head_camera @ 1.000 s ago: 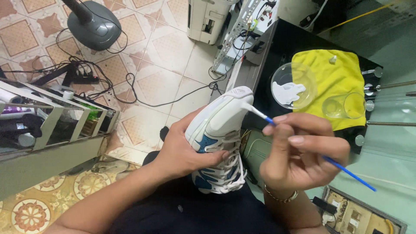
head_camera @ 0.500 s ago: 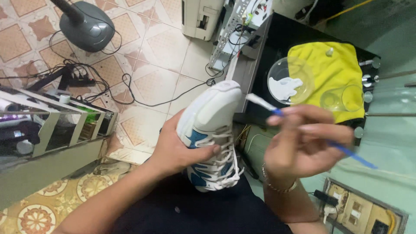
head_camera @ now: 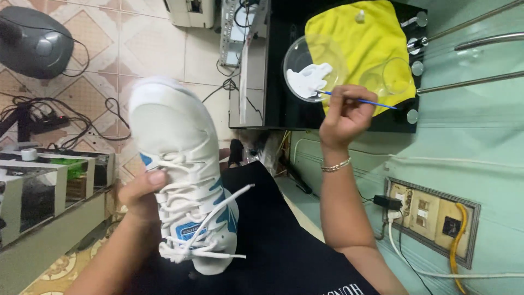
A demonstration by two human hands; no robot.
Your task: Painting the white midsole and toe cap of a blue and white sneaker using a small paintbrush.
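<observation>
My left hand [head_camera: 143,192] grips a white sneaker [head_camera: 180,164] with blue accents and loose white laces, toe pointing away from me, above my dark-clothed lap. My right hand [head_camera: 345,116], with a thin bracelet at the wrist, holds a thin blue-handled brush [head_camera: 360,100]. The brush tip reaches into a clear round dish [head_camera: 311,65] that holds white paste. The dish sits on a yellow cloth [head_camera: 363,38] on a black table [head_camera: 273,82].
A second clear cup [head_camera: 390,76] stands on the yellow cloth. A dark fan base [head_camera: 33,41] and tangled cables [head_camera: 49,117] lie on the tiled floor. A shelf unit [head_camera: 49,186] stands at left. A wall socket panel [head_camera: 431,216] is at right.
My right hand has moved away from the sneaker's toe to the dish, dipping the brush into the white paste. The sneaker stays in my left hand, now turned more upright.
</observation>
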